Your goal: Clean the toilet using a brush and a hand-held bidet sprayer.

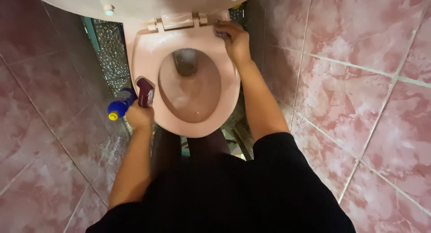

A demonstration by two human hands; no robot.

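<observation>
A pink toilet with its seat (148,53) down and its lid (134,1) raised stands in front of me. My right hand (235,39) presses a dark scrubbing pad (221,33) against the seat's far right part, close to the hinges. My left hand (140,116) grips a dark red spray nozzle (146,91) at the seat's left edge, its head turned toward the bowl (191,87). A little water lies in the bowl.
A blue bottle with a yellow cap (119,105) lies on the floor left of the toilet, just beside my left hand. Pink marbled tiles (359,102) cover the floor and walls on both sides. My black-clad legs fill the bottom.
</observation>
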